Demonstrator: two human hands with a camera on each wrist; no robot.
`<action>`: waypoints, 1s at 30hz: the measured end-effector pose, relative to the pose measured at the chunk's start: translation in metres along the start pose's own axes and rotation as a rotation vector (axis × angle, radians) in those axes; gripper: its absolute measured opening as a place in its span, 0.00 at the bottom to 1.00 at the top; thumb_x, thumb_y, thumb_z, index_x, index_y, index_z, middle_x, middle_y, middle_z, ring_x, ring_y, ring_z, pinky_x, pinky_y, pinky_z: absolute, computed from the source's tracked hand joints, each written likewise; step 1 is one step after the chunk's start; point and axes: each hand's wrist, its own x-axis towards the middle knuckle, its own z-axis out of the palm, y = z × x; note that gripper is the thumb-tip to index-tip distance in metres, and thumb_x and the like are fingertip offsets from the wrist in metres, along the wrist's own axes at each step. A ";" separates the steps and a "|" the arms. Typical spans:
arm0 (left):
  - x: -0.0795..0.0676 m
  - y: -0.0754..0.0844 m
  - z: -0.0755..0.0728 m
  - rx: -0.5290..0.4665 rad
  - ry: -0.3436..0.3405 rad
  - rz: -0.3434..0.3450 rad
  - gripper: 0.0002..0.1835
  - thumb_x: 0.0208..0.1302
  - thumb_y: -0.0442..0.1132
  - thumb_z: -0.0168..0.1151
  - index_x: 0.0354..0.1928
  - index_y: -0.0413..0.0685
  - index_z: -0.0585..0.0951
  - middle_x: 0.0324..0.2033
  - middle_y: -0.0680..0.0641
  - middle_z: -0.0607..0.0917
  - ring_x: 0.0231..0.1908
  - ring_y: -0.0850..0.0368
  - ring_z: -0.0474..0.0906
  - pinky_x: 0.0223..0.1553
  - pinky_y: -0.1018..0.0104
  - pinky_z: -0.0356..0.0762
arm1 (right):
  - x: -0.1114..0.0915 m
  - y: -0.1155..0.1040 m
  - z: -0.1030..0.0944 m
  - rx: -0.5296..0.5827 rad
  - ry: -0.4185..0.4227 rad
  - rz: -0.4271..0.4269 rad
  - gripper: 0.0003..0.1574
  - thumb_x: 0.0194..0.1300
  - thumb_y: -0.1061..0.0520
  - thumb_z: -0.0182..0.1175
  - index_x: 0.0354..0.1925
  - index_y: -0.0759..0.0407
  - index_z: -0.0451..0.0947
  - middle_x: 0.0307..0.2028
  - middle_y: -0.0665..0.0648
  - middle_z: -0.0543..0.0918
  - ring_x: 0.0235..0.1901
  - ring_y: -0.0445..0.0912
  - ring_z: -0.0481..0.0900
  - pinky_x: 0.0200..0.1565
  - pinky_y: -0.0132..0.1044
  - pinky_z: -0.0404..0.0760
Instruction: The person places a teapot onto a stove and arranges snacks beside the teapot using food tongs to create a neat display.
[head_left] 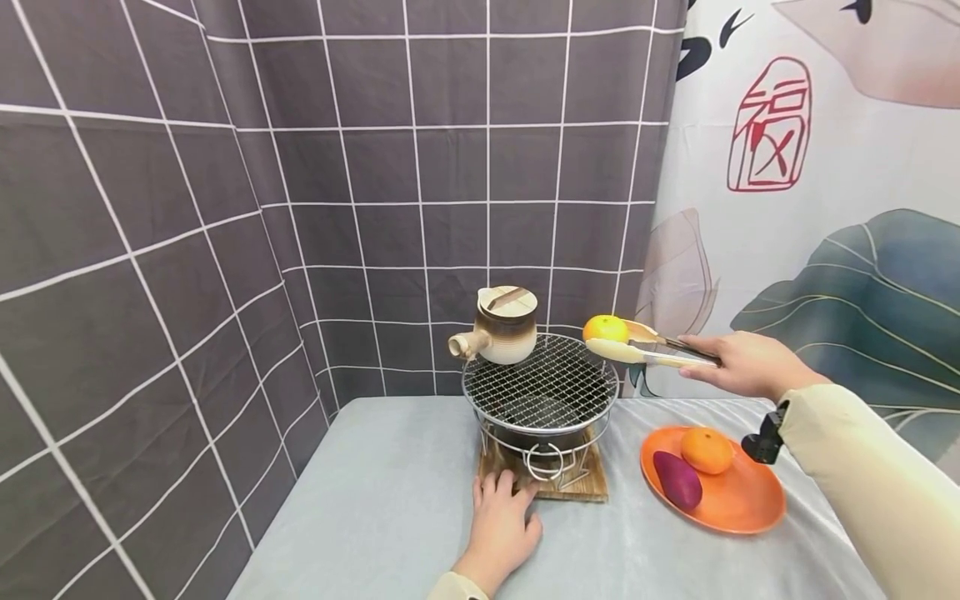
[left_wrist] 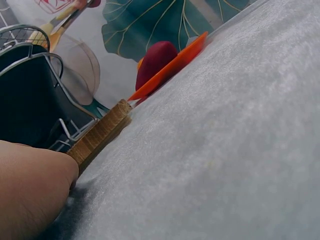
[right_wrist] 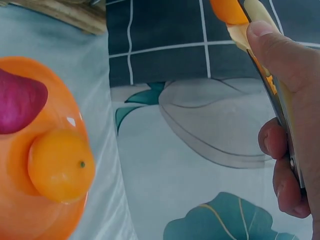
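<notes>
My right hand (head_left: 750, 364) grips a pair of tongs (head_left: 678, 358) with pale tips. Between those tips is a mandarin (head_left: 606, 328), held up beside the right rim of a round wire grill rack (head_left: 551, 387). My left hand (head_left: 498, 529) rests with spread fingers on the front left edge of a wooden board (head_left: 588, 490) under the stove. In the left wrist view, part of that hand touches the board's edge (left_wrist: 102, 135); its fingertips are hidden there. A clay pot (head_left: 510, 337) with a side handle and wooden lid sits on the rack's back left.
An orange plate (head_left: 742, 504) lies right of the stove, under my right forearm. It carries another mandarin (head_left: 707, 450) and a purple sweet potato (head_left: 677, 481). A pale cloth (head_left: 360, 500) covers the table. Dark grid-patterned curtain (head_left: 450, 167) hangs behind.
</notes>
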 end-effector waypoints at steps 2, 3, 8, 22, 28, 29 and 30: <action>0.000 0.000 0.001 0.001 0.009 0.002 0.21 0.45 0.47 0.61 0.46 0.61 0.82 0.42 0.47 0.72 0.48 0.45 0.66 0.50 0.36 0.57 | 0.003 -0.003 0.000 -0.009 0.016 -0.016 0.52 0.51 0.21 0.45 0.63 0.52 0.67 0.22 0.47 0.74 0.23 0.44 0.70 0.24 0.41 0.73; 0.001 0.000 0.001 0.001 0.012 0.003 0.21 0.45 0.47 0.61 0.46 0.61 0.82 0.42 0.47 0.72 0.48 0.45 0.66 0.50 0.36 0.57 | 0.004 -0.005 0.000 -0.015 0.022 -0.025 0.51 0.51 0.21 0.45 0.62 0.52 0.67 0.20 0.47 0.73 0.23 0.44 0.70 0.24 0.41 0.73; 0.000 -0.001 0.002 0.003 0.013 0.001 0.20 0.45 0.47 0.61 0.46 0.61 0.82 0.42 0.47 0.72 0.48 0.45 0.66 0.51 0.37 0.56 | 0.012 -0.012 0.002 -0.055 0.035 -0.063 0.50 0.52 0.21 0.45 0.62 0.51 0.68 0.19 0.48 0.74 0.22 0.45 0.72 0.24 0.44 0.74; -0.001 0.000 -0.001 0.004 -0.022 -0.013 0.20 0.46 0.46 0.61 0.46 0.61 0.82 0.43 0.47 0.72 0.48 0.45 0.66 0.52 0.37 0.56 | 0.029 -0.034 0.011 -0.072 0.092 -0.118 0.49 0.50 0.21 0.46 0.60 0.49 0.71 0.30 0.57 0.82 0.27 0.50 0.78 0.21 0.44 0.73; -0.001 0.000 0.001 0.005 -0.009 -0.014 0.20 0.46 0.47 0.61 0.46 0.63 0.82 0.43 0.47 0.72 0.49 0.45 0.66 0.52 0.36 0.56 | 0.032 -0.039 0.015 -0.058 0.094 -0.122 0.50 0.52 0.21 0.45 0.61 0.50 0.70 0.36 0.60 0.83 0.32 0.53 0.79 0.26 0.49 0.75; -0.001 0.000 0.002 0.009 -0.010 -0.015 0.20 0.46 0.47 0.61 0.46 0.63 0.82 0.43 0.47 0.72 0.49 0.45 0.66 0.52 0.36 0.56 | 0.033 -0.040 0.015 -0.058 0.096 -0.127 0.49 0.52 0.21 0.45 0.61 0.51 0.70 0.36 0.60 0.83 0.32 0.53 0.80 0.27 0.49 0.75; -0.001 0.000 0.002 0.011 -0.013 -0.017 0.20 0.47 0.47 0.60 0.47 0.64 0.82 0.43 0.47 0.72 0.50 0.45 0.66 0.52 0.36 0.56 | 0.032 -0.040 0.016 -0.052 0.097 -0.129 0.49 0.52 0.22 0.46 0.60 0.51 0.70 0.36 0.60 0.83 0.32 0.53 0.80 0.28 0.50 0.75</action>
